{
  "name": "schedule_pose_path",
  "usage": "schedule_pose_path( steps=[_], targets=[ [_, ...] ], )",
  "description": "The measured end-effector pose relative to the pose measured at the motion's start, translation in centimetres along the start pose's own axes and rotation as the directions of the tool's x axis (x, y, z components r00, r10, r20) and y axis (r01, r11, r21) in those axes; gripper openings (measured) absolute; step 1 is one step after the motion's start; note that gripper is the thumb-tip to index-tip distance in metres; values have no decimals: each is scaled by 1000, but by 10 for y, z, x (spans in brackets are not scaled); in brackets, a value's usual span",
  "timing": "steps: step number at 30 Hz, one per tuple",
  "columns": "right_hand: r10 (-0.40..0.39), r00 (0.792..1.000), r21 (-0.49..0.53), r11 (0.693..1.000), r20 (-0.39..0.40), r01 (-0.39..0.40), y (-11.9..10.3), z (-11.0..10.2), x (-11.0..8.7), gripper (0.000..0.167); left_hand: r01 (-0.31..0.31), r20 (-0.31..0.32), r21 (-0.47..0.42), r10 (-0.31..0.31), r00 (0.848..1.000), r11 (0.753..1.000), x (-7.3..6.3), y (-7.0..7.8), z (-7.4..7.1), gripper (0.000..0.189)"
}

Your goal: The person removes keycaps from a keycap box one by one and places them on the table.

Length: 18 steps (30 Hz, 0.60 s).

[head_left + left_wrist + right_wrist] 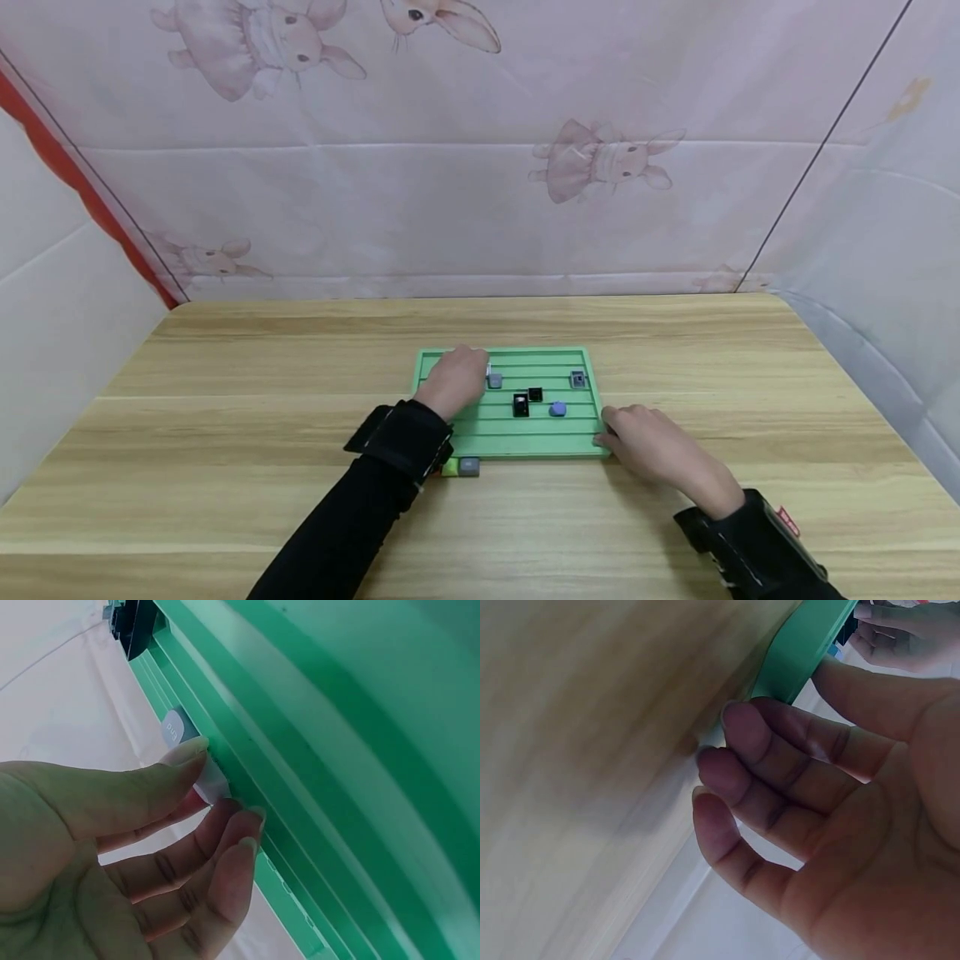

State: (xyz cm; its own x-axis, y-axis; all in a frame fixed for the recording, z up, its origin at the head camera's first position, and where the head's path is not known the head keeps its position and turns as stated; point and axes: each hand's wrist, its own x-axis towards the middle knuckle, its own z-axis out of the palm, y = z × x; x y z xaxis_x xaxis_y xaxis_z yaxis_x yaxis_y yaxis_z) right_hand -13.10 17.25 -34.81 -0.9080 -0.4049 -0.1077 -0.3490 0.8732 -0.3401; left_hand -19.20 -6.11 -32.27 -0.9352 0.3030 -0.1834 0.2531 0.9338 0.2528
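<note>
A green ridged tray lies on the table. At its far left part my left hand pinches a whitish keycap between thumb and forefinger, close over a groove. Just beside it sits a grey keycap with lettering. My right hand holds the tray's right edge near the front corner, thumb at the rim and forefinger against the side. On the tray are also a large black keycap, a smaller black keycap, a purple keycap and a dark grey keycap.
In front of the tray's near left edge, a yellow-green keycap and a grey keycap lie on the wooden table, partly behind the left wrist strap. A printed cloth hangs behind the table's far edge.
</note>
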Motion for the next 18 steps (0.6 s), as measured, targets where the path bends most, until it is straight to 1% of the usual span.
schedule_pose_path(
  steps=[5, 9, 14, 18],
  targets=[
    [6, 1000, 1, 1000, 0, -6, 0, 0, -1, 17, 21, 14, -17, -21, 1000, 1000, 0, 0, -1, 14],
    [4, 1000, -2, 1000, -3, -4, 0, 0, -1, 16, 19, 8, -14, -19, 1000, 1000, -2, 1, -1, 14],
    [7, 1000, -4, 1000, -2, -7, 0, 1, 0, 16, 5, -16, -23, -6, 1000, 1000, -8, 2, -3, 17],
    [6, 1000, -3, 1000, -2, -6, 0, 2, 0, 16, -14, -49, -41, 12, 999, 999, -16, 3, -5, 18]
  ],
)
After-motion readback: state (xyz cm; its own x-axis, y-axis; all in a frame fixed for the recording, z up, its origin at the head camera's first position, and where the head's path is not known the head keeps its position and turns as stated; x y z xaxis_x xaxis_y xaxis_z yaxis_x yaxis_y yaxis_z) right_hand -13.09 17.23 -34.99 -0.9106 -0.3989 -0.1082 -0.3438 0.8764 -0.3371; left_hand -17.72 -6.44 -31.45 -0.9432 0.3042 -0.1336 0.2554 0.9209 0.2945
